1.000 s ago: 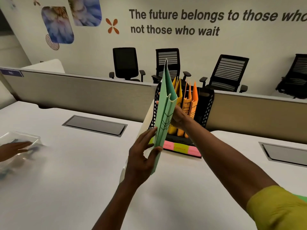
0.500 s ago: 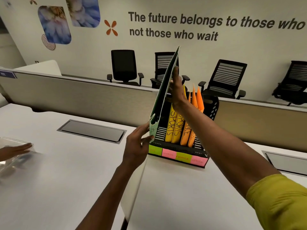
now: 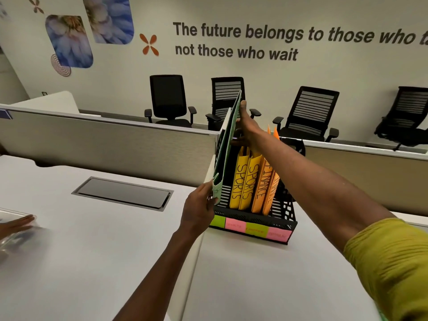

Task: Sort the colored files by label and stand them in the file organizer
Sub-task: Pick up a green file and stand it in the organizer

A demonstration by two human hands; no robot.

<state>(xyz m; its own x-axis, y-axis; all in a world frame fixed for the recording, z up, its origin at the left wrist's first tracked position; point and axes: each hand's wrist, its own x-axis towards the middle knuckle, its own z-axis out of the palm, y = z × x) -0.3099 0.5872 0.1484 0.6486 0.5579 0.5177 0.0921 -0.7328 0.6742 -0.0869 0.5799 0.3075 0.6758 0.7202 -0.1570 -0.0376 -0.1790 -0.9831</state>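
Green file (image 3: 225,144) tilted in the leftmost slot of the black organizer (image 3: 281,210), left of yellow files (image 3: 243,181) and orange files (image 3: 264,184). Left hand (image 3: 199,209) pinching its near bottom corner; right hand (image 3: 246,126) gripping its top edge

Wall lettering (image 3: 294,41) behind the file organizer (image 3: 254,218) reads "The future belongs to those who" — cut off at the frame edge — with "not those who wait" on the line below.

Inside the organizer, two yellow files (image 3: 243,181) each carry "SPORTS" handwritten down the spine. Right of them, an orange file (image 3: 262,184) carries "FINANCE"; the next orange file's text is partly hidden.

Sticky labels (image 3: 252,229) on the organizer's front rail — writing too small to read.
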